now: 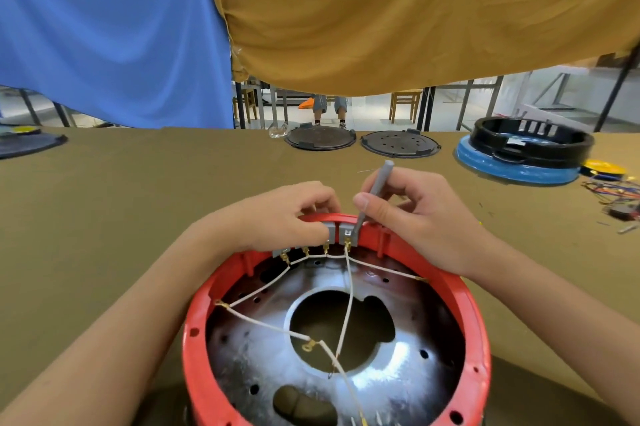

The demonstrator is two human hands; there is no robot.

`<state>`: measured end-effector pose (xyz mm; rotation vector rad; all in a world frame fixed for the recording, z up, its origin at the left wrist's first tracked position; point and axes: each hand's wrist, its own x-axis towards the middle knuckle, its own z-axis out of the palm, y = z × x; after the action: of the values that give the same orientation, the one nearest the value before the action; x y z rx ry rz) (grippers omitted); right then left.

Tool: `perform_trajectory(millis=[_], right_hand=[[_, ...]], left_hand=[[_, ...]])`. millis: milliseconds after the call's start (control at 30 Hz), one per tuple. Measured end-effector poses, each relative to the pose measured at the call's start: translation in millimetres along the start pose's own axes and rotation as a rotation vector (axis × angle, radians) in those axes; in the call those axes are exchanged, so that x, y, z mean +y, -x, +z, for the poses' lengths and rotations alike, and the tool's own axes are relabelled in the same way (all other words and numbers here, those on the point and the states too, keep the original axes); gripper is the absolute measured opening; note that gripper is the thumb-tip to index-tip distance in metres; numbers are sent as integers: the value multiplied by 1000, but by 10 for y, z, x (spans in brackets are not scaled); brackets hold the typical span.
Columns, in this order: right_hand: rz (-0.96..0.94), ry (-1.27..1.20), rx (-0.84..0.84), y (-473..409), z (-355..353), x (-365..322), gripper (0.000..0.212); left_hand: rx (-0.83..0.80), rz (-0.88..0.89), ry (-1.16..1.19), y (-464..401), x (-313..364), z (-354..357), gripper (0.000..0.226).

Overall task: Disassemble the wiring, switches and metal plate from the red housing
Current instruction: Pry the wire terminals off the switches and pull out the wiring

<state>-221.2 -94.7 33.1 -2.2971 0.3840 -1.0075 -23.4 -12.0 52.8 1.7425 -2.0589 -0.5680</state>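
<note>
Red housing: your red housing (479, 332) sits on the counter (104, 218) just in front of you, open side up.
Left hand: your left hand (287, 218) pinches a grey switch (330, 235) at the far rim.
Right hand: your right hand (408, 214) grips a thin grey tool (375, 193), tip at the neighbouring switch (347, 234).
Handling: white wires (349, 301) look limp and light, so pull at the brass terminals (326, 247); the metal plate (398, 373) looks stiff with sharp edges.
Hidden: the switch clips sit behind your fingers; the near rim is cut off.
</note>
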Motion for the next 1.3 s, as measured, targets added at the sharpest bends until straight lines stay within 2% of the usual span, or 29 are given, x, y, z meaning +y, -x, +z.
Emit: perform_trajectory(millis=[67, 267, 367, 633, 833, 933, 1033, 1167, 1300], right_hand=[[-14, 15, -17, 7, -8, -7, 11], [-49, 96, -86, 36, -57, -52, 13], [-42, 127, -111, 42, -88, -69, 11], [11, 105, -123, 65, -159, -78, 9], [14, 148, -103, 68, -121, -87, 16], [-3, 206, -115, 89, -113, -115, 16], [-31, 285, -124, 99, -117, -150, 20], [-56, 308, -144, 98, -110, -163, 18], [12, 209, -119, 76, -95, -150, 16]], left_hand=[[28, 17, 67, 34, -42, 12, 45], [68, 79, 79, 108, -87, 5, 16], [30, 96, 89, 179, -110, -34, 13], [32, 182, -125, 186, -33, 25, 12], [181, 375, -258, 186, -10, 31, 13], [69, 380, -260, 178, 21, 60, 22], [-37, 344, -277, 157, 23, 79, 20], [-50, 326, -244, 143, 9, 80, 11], [-39, 319, -164, 146, -6, 84, 12]])
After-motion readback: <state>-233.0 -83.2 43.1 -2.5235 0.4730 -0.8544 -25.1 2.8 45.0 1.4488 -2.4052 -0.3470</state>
